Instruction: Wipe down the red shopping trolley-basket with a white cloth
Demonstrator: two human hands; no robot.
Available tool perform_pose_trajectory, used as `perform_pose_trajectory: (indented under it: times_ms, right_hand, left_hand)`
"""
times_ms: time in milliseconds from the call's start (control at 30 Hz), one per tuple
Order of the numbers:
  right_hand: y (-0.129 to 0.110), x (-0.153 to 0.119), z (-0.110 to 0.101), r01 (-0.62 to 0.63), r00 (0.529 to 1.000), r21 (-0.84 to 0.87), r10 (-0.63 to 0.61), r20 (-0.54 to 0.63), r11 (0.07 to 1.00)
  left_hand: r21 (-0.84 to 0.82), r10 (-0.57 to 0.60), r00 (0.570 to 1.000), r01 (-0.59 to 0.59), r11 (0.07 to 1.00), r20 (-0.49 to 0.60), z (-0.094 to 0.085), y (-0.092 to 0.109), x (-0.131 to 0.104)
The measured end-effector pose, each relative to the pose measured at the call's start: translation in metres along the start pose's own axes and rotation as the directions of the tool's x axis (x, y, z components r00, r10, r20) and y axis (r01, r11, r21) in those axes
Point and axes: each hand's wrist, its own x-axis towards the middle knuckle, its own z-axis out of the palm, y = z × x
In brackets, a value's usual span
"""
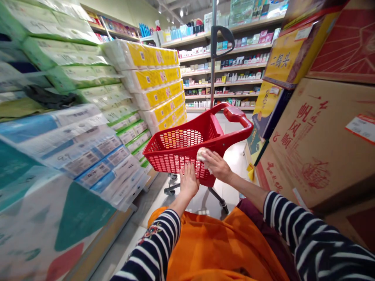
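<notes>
A red plastic shopping cart [172, 150] with a perforated basket stands sideways right in front of me. Its handle [244, 127] points to the right. My right hand [218, 166] is closed around a crumpled whitish cloth [202, 154], held at the upper side of the basket. Against the lower side of the same basket rests my left hand [190, 180], its fingers stretched out and pointing up, with nothing visible in it. Wheels and dark legs [218, 201] of the cart show below the basket.
On the left are stacked green tissue packs [88, 74], yellow-and-white packs [158, 56] and blue-and-white packs [90, 156]. Cardboard cartons [319, 144] and yellow boxes [281, 58] rise on the right. Behind the cart stand a metal pole [213, 78] and shelves [243, 50] of small goods.
</notes>
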Motion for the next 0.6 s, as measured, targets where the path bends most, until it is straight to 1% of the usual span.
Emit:
perform_pose_trajectory:
  times_ms: [67,100,167,233,300,367,433,500,533,600]
  right_hand:
    - [0.018,0.017,-0.026,-0.08,0.995,-0.036,0.077,-0.063,0.996]
    - [0.025,0.022,-0.035,-0.095,0.992,-0.047,0.091,-0.086,0.994]
    - [0.033,0.021,-0.042,-0.069,0.992,-0.054,0.063,-0.108,0.996]
    - [0.031,0.006,-0.036,-0.008,0.997,-0.04,0.005,-0.076,0.999]
    - [0.02,-0.018,-0.02,0.046,0.999,-0.025,-0.046,0.005,0.999]
    - [0.007,-0.04,-0.001,0.093,0.993,-0.004,-0.092,0.079,0.996]
    - [-0.004,-0.05,0.014,0.127,0.985,0.039,-0.131,0.114,0.991]
    - [-0.011,-0.042,0.024,0.111,0.985,0.089,-0.121,0.119,0.99]
    - [-0.012,-0.031,0.026,0.087,0.989,0.106,-0.098,0.11,0.991]
    - [-0.012,-0.001,0.031,0.021,0.996,0.117,-0.031,0.084,0.993]
  left_hand:
    - [-0.018,0.009,1.0,-0.009,1.0,-0.004,-0.003,0.012,0.004]
    - [-0.029,0.024,1.0,-0.024,0.999,-0.009,-0.004,0.018,0.006]
    - [-0.051,0.062,0.998,-0.063,0.997,-0.02,-0.005,0.027,0.007]
    - [-0.06,0.095,0.995,-0.098,0.993,-0.04,-0.002,0.031,0.005]
    - [-0.053,0.109,0.993,-0.112,0.992,-0.054,0.001,0.031,0.003]
    - [-0.04,0.106,0.993,-0.108,0.993,-0.049,0.003,0.025,0.0]
    - [-0.033,0.082,0.996,-0.083,0.996,-0.027,0.005,0.015,-0.002]
    - [-0.031,0.045,0.999,-0.046,0.998,-0.015,0.005,0.002,-0.002]
    - [-0.031,0.025,1.0,-0.025,0.999,-0.018,0.004,-0.005,-0.002]
    - [-0.032,-0.016,0.999,0.015,0.999,-0.03,0.003,-0.019,0.001]
